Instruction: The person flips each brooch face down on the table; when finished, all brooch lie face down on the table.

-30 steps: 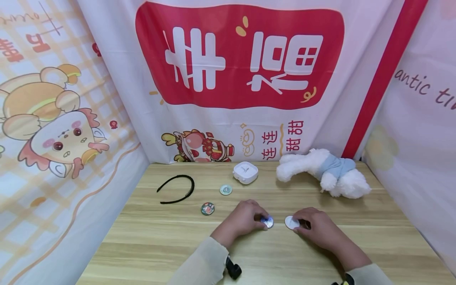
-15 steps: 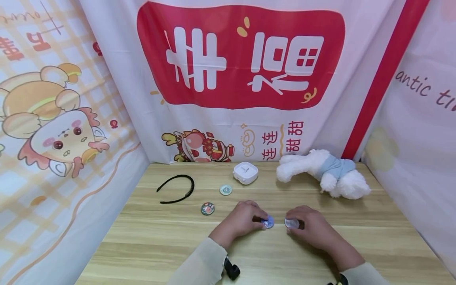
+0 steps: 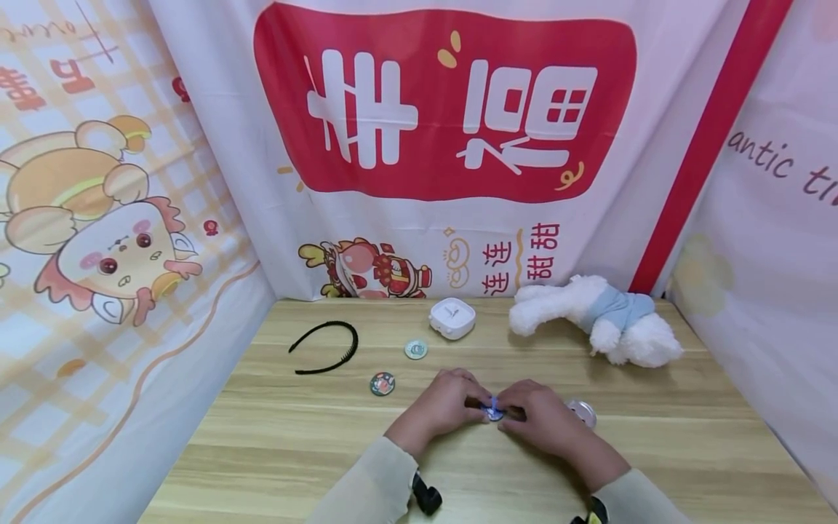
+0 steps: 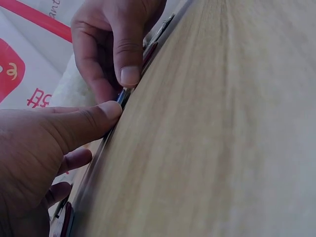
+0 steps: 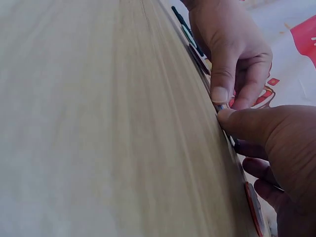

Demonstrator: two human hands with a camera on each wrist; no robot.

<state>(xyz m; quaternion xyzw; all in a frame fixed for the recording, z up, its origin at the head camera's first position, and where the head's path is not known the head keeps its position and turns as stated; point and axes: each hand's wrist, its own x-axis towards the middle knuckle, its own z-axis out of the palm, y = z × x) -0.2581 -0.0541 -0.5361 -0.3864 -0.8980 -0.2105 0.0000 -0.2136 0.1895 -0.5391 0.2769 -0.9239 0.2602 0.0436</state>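
Blue badge [image 3: 494, 412] rests on the wooden table [image 3: 497, 480], nearer the person than the white case [image 3: 452, 319] and a little to its right. Half a second ago only the left hand [image 3: 447, 402] was at it, while the right hand [image 3: 540, 416] held a pale badge farther right. Now both hands meet at the blue one, and a silver badge [image 3: 585, 413] shows past the right hand, farther right of the case; whether it is that pale badge, I cannot tell. Both wrist views show what the head view does not: the two thumbs almost touching, a thin edge of badge between them. From the right wrist, a red rim also shows on a badge [image 5: 253, 210] beside the right hand's lower fingers. Left thumb and fingers pinch one side of the blue badge; right thumb and fingers pinch the other, with little gap.
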